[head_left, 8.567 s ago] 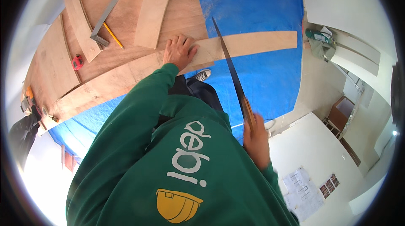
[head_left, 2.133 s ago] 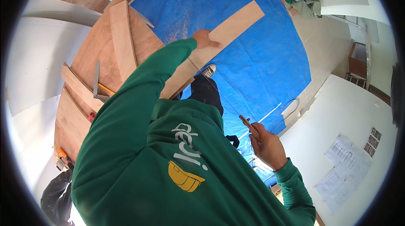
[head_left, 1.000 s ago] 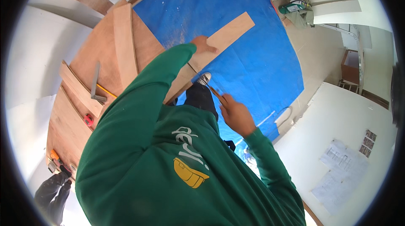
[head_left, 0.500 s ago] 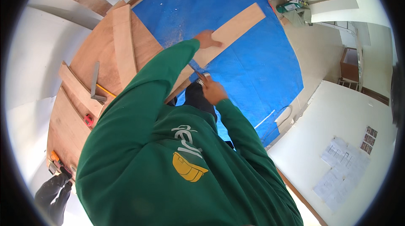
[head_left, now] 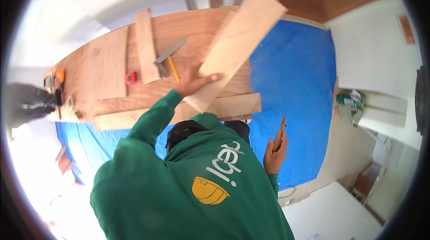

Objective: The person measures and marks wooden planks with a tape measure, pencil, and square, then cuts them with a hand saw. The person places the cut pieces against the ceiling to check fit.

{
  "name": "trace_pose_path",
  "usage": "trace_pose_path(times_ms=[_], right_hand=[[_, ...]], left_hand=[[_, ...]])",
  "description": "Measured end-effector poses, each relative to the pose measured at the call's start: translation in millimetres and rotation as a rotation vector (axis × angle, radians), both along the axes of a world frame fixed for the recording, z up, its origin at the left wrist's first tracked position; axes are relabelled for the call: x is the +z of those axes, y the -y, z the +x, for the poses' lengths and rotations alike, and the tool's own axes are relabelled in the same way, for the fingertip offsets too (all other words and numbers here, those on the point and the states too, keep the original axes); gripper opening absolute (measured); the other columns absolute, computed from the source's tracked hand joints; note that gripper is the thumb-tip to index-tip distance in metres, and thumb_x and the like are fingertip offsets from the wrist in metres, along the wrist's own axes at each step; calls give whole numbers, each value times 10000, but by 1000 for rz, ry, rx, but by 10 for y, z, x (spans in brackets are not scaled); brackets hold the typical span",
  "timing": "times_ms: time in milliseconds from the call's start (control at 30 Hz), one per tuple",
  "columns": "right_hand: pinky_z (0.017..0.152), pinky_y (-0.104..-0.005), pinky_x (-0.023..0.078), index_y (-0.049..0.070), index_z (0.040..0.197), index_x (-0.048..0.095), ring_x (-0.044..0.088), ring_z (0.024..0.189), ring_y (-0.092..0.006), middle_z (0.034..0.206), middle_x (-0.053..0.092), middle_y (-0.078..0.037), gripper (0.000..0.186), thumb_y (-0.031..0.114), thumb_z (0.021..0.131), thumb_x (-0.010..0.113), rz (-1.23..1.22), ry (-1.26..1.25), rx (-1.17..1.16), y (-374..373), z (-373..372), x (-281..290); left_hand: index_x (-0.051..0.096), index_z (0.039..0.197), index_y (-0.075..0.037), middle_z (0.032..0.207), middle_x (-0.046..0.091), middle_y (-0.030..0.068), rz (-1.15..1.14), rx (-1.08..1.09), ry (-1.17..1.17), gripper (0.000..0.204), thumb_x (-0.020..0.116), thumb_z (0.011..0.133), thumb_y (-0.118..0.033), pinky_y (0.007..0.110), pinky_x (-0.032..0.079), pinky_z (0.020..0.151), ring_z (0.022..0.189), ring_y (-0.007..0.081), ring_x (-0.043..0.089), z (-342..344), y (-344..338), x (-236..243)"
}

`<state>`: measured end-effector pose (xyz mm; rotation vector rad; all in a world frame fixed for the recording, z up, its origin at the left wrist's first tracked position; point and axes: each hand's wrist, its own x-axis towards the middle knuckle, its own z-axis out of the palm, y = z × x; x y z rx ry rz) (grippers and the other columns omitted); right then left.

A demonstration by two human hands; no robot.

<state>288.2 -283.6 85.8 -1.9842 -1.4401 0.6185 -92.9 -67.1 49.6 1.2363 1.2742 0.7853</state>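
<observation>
My left hand [head_left: 192, 82] is closed on the near end of a pale plywood board [head_left: 248, 38], thumb across its face. The board is raised and slants away to the upper right, over the workbench. Out to the right, above the blue tarp, my right hand [head_left: 274, 155] grips a handsaw [head_left: 281, 134] by its wooden handle. Its thin blade points away from me and is faint against the blue. Another long board [head_left: 237, 104] lies along the near edge of the workbench, beneath the raised one and partly hidden by my left arm.
On the wooden workbench [head_left: 192, 22] lie a grey carpenter's square [head_left: 172, 49], a yellow pencil [head_left: 174, 69], a red tape measure [head_left: 131, 78] and flat boards [head_left: 145, 45]. A blue tarp [head_left: 300, 87] covers the floor. Another person's dark-trousered legs [head_left: 31, 103] show at far left.
My view has turned left, toward the workbench. My left hand has lifted the board off the tarp side and swung it over the bench. My right hand and the saw are now apart from it.
</observation>
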Motion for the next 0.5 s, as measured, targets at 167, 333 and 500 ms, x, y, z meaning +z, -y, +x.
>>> trace_pose_path(times_ms=[167, 333, 500], right_hand=[[1037, -516, 577, 12, 1635, 488, 686, 1261, -475, 1466, 655, -289, 611, 116, 1068, 691, 163, 268, 403, -1019, -498, -492], [938, -542, 587, 95, 1693, 422, 694, 1179, -471, 1362, 675, -273, 677, 145, 1068, 679, -52, 408, 677, -1711, -1141, -903], [998, -574, 544, 142, 1720, 366, 643, 1279, -470, 1437, 624, -241, 755, 173, 1050, 715, -76, 549, 856, -1746, -1412, -1450]], left_hand=[[698, 1403, 49, 1247, 783, 94, 14, 741, -136, 577, 793, 1060, -406, 370, 602, 959, 1107, 161, 714, -1569, 1728, -498], [671, 1443, 23, 1298, 754, 112, 6, 1514, 55, 625, 758, 1078, -477, 369, 602, 958, 1122, 191, 713, -2107, 2809, -657], [597, 1517, 12, 1397, 702, 155, 95, 1860, 344, 759, 749, 1057, -573, 440, 623, 1025, 1207, 285, 713, -2146, 3278, -1399]])
